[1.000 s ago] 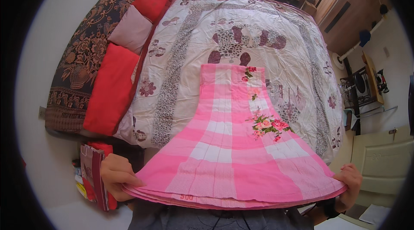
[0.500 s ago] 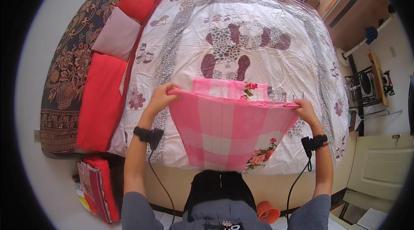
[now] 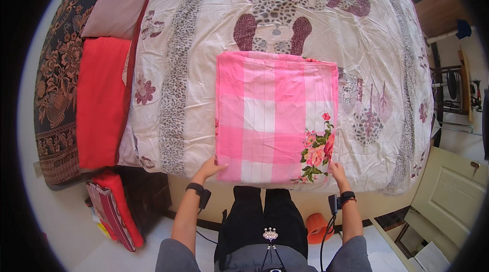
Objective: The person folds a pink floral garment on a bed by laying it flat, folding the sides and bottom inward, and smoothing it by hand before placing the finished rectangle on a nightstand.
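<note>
A folded pink-and-white checked sheet (image 3: 260, 114) with printed red and pink roses at its lower right lies flat near the front edge of the bed. Its folded layers show along the far edge. My left hand (image 3: 208, 169) is closed at its near left corner, fingers partly hidden by the cloth. At the near right edge, beside the roses, my right hand (image 3: 338, 174) pinches the cloth. Both wrists carry black straps with small devices and cables.
The white patterned bedspread (image 3: 204, 83) has wrinkles. Along the left lie red cushions (image 3: 102, 98), a pale cushion (image 3: 116, 6) and a dark floral headboard (image 3: 56, 88). An orange bucket (image 3: 317, 228) stands by my legs. A pale door (image 3: 443, 195) is at the right.
The sheet, held up and tilted before, now lies flat on the bed, its far part spread out. My hands have come down and closer together, to its near corners. The view has shifted.
</note>
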Available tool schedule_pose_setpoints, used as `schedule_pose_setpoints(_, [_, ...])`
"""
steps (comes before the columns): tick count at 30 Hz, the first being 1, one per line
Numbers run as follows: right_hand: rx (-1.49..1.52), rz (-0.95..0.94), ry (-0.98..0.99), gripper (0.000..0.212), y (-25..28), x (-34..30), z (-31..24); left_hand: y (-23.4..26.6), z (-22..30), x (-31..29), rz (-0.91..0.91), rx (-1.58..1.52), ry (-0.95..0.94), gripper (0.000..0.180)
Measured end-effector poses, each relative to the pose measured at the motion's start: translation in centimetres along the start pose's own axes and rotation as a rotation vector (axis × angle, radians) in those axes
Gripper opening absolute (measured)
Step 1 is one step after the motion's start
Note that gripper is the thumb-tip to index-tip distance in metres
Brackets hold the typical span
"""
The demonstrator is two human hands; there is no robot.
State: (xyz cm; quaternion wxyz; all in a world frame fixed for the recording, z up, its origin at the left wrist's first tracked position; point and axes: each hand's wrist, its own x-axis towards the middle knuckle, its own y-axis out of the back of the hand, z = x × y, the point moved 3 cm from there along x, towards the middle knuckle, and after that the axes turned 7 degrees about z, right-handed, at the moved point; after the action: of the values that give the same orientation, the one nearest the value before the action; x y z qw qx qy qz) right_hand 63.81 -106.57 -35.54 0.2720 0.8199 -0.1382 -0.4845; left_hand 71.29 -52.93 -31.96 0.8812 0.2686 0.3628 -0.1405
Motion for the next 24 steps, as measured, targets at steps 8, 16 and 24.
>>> schedule_pose_setpoints(8, [0.524, -0.057, -0.254, 0.053, -4.9, -5.4, 9.3, -5.3, -5.2, -5.5, 0.235, -0.652, 0.463, 0.039])
schedule_pose_setpoints(16, [0.791, -0.278, -0.298, 0.019, 0.3, -12.1, 1.1, -1.3, -1.1, -10.4, 0.193, -0.797, 0.32, 0.012])
schedule_pose_setpoints(24, [0.526, -0.406, -0.636, 0.022, 4.6, -23.3, 8.2, -0.4, -4.2, -24.8, -0.155, -0.558, 0.651, 0.012])
